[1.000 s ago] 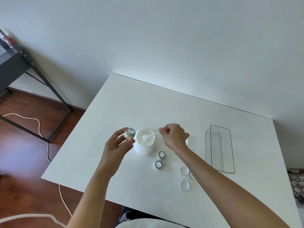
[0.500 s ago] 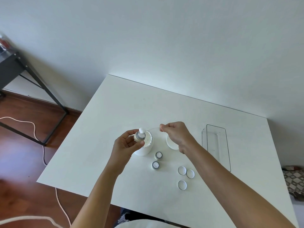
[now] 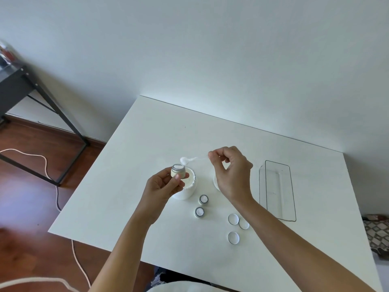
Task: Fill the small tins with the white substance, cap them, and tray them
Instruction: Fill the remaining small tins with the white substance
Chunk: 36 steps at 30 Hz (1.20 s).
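Observation:
My left hand (image 3: 163,185) pinches a small tin (image 3: 178,170) and holds it upright over the big white jar (image 3: 188,187) of white substance. My right hand (image 3: 231,173) pinches the handle of a small clear spoon (image 3: 186,160), whose bowl carries a white lump just above and right of the tin's mouth. Two more small tins (image 3: 203,199) (image 3: 199,212) stand on the white table (image 3: 147,144) in front of the jar. Three white caps (image 3: 233,219) (image 3: 244,224) (image 3: 233,237) lie to their right. The clear tray (image 3: 277,190) stands at the right with nothing in it.
The jar's white lid (image 3: 215,182) lies partly hidden behind my right wrist. A black metal stand (image 3: 31,89) and a white cable (image 3: 45,163) on the wooden floor are left of the table. The wall runs close behind the table's far edge.
My right hand lifted the spoon out of the jar with a white lump and brought it to the tin. My left hand shifted the tin over the jar.

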Each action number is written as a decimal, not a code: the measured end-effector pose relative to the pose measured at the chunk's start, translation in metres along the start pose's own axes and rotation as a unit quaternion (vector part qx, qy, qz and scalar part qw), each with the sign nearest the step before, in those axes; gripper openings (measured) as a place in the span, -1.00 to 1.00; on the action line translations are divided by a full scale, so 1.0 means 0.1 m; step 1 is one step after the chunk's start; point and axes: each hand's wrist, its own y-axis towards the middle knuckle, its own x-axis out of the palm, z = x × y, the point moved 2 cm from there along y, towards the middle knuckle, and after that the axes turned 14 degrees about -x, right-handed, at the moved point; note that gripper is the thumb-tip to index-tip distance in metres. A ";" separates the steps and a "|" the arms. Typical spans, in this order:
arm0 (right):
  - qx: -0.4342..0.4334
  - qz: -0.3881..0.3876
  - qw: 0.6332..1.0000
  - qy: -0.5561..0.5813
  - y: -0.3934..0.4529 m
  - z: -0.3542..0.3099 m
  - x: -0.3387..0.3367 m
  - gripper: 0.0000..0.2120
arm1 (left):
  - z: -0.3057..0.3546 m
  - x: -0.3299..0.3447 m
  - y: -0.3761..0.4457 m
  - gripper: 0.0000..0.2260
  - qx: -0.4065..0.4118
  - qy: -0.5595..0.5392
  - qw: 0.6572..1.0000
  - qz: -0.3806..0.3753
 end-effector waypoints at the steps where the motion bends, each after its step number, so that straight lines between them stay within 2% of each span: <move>1: -0.036 0.014 0.999 -0.008 -0.02 -0.03 0.00 -0.85 | 0.00 0.01 0.00 -0.79 -0.003 -0.002 1.000 -0.003; 5: -0.156 0.041 0.984 -0.074 -0.09 -0.07 0.03 -0.89 | 0.02 0.02 -0.02 -0.80 -0.003 -0.011 1.000 -0.019; 11: -0.309 0.054 0.940 -0.132 -0.17 -0.05 0.04 -0.88 | 0.05 0.02 -0.05 -0.71 -0.009 -0.031 0.999 -0.024; 14: -0.344 0.046 0.928 -0.136 -0.22 -0.03 0.04 -0.96 | 0.05 -0.02 -0.08 -0.70 -0.010 -0.031 0.999 -0.021; 17: -0.359 0.049 0.922 -0.136 -0.24 -0.02 0.03 -0.89 | 0.06 -0.07 -0.10 -0.67 -0.009 -0.032 0.999 -0.012; 20: -0.357 0.048 0.922 -0.141 -0.23 -0.02 0.02 -0.95 | 0.05 -0.12 -0.12 -0.68 -0.006 -0.039 0.999 -0.003; 23: -0.299 0.072 0.943 -0.127 -0.21 -0.02 -0.01 -0.89 | 0.03 -0.15 -0.12 -0.68 -0.001 -0.046 0.999 -0.001; 26: -0.177 0.076 0.978 -0.077 -0.18 -0.03 -0.02 -0.88 | 0.02 -0.18 -0.12 -0.70 0.005 -0.054 0.998 -0.006; 29: -0.051 0.042 0.998 -0.007 -0.16 -0.02 0.01 -0.84 | 0.01 -0.19 -0.12 -0.69 0.009 -0.052 0.999 -0.007; 33: 0.112 -0.046 0.992 0.044 -0.13 0.07 0.04 -0.77 | -0.01 -0.18 -0.11 -0.62 0.015 -0.036 0.999 0.014; 36: 0.154 -0.086 0.982 0.062 -0.13 0.09 0.06 -0.74 | 0.00 -0.15 -0.11 -0.59 0.019 -0.019 1.000 0.014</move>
